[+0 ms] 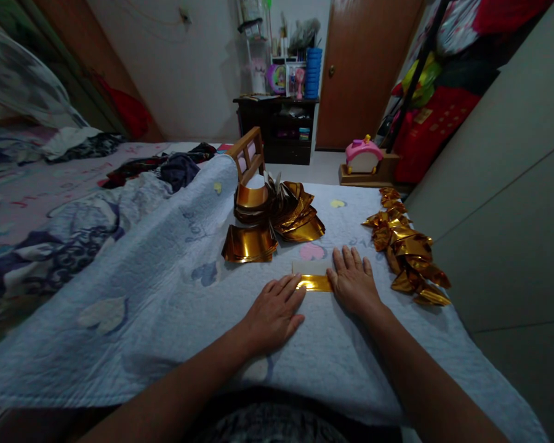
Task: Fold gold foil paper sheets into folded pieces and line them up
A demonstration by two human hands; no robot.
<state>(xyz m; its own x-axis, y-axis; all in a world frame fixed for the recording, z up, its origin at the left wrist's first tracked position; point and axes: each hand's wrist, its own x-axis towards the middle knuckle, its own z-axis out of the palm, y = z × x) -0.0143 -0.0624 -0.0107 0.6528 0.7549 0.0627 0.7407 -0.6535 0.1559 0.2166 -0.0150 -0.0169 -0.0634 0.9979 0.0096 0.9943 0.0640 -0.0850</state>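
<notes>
A pale blue quilt (pixel 175 307) printed with faint hearts and leaf shapes covered the work surface, running from the near edge out toward a wooden chair back (pixel 248 154) at its far end. Both hands lay flat on it, palms down. The left hand (pixel 273 315) rested with its fingers loosely spread, fingertips touching the left end of a folded gold foil strip (pixel 314 283); the right hand (pixel 353 282) pressed with fingers apart on the strip's right end, gripping nothing. The strip's white reverse showed just above the gold band. Beyond the hands sat a stack of flat gold sheets (pixel 249 244) and, behind it, a fanned heap of curled gold sheets (pixel 281 212). To the right, a row of folded gold pieces (pixel 409 249) ran along the quilt's edge, beside a plain grey cabinet wall (pixel 512 203). On the left lay a bed with rumpled patterned bedding (pixel 50 234) and dark clothes (pixel 175 167). At the back of the dim room stood a dark shelf unit (pixel 281 129) crowded with small things, a brown door (pixel 364 67), and a pink toy house (pixel 364 155) on the floor.
</notes>
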